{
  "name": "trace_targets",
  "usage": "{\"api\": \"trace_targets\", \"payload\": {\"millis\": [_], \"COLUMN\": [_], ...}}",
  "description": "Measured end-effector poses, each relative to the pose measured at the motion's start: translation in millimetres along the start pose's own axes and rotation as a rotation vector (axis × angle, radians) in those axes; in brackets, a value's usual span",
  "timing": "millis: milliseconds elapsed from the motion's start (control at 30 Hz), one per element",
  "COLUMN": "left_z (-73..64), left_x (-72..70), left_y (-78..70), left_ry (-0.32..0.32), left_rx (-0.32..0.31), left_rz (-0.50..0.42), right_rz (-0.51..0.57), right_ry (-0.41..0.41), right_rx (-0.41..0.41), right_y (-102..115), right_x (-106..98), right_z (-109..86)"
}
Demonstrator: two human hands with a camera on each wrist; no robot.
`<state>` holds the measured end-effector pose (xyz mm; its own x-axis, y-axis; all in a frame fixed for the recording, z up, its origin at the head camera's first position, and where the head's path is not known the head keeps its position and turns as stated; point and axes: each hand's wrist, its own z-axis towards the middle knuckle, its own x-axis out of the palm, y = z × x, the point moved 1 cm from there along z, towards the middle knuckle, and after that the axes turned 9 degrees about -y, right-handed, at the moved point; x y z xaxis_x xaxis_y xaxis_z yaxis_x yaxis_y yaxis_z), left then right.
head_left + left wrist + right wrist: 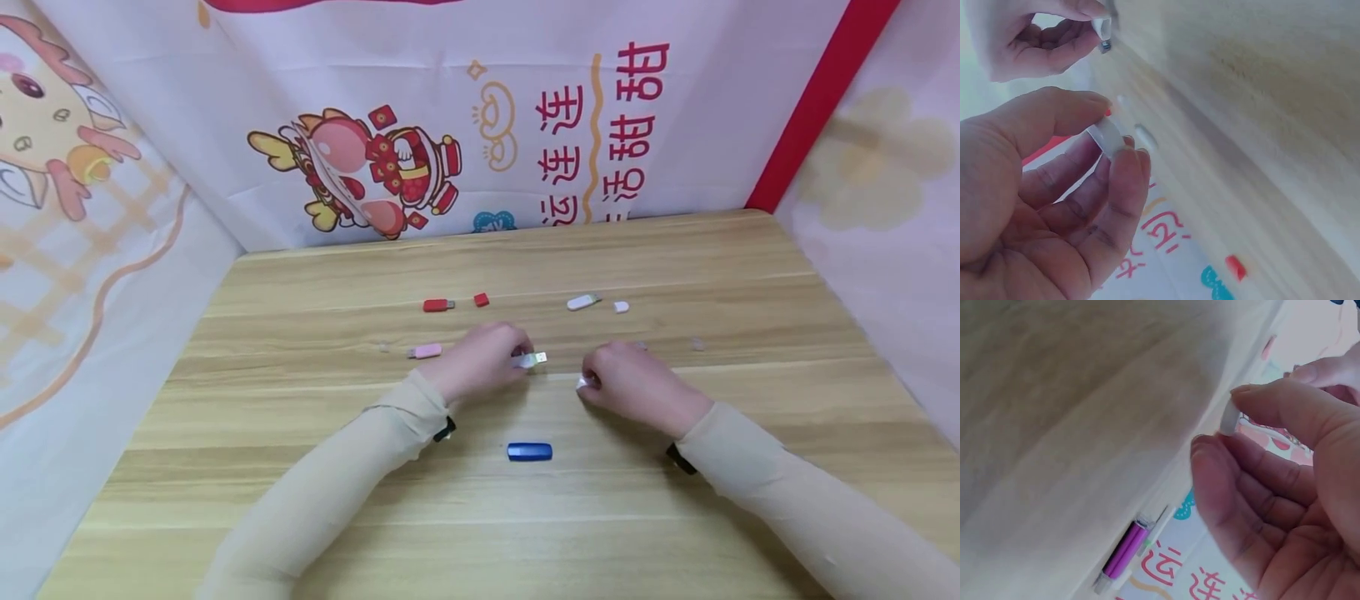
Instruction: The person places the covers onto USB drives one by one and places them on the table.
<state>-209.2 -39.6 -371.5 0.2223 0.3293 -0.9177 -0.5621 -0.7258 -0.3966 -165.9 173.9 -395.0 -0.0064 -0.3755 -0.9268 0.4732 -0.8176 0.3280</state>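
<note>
My left hand (487, 358) pinches a white USB stick (522, 361) between thumb and fingers, its metal plug pointing right toward the other hand. In the left wrist view the white USB stick (1107, 136) shows between the fingertips. My right hand (641, 383) pinches a small white cap (583, 382) a short way to the right, apart from the stick. The white cap (1230, 419) shows between thumb and finger in the right wrist view. A purple USB stick (1125, 550) lies beyond the right hand, which mostly hides it in the head view.
Around the hands on the wooden table lie a blue USB stick (529, 452), a pink one (429, 351) beside a clear cap (384, 347), a red one (435, 306) with a red cap (481, 299), and another white one (581, 302) with its cap (621, 307).
</note>
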Motion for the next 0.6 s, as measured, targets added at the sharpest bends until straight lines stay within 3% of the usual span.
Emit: {"api": "trace_targets", "payload": {"millis": [167, 367, 600], "left_z": [-18.3, -44.1, -69.3], "left_x": [-11.9, -25.9, -35.4], "left_y": [-1.3, -7.1, -20.7], "left_ry": [-0.060, -0.100, -0.195], "left_rx": [0.050, 0.092, 0.247], "left_rz": [0.012, 0.000, 0.005], "right_rz": [0.044, 0.062, 0.114], "right_ry": [-0.016, -0.082, -0.178], "right_rx": [-0.001, -0.062, -0.172], "right_y": [3.7, 16.9, 39.1], "right_x": [-9.4, -25.9, -44.7], "right_z": [-4.2, -11.4, -21.8]}}
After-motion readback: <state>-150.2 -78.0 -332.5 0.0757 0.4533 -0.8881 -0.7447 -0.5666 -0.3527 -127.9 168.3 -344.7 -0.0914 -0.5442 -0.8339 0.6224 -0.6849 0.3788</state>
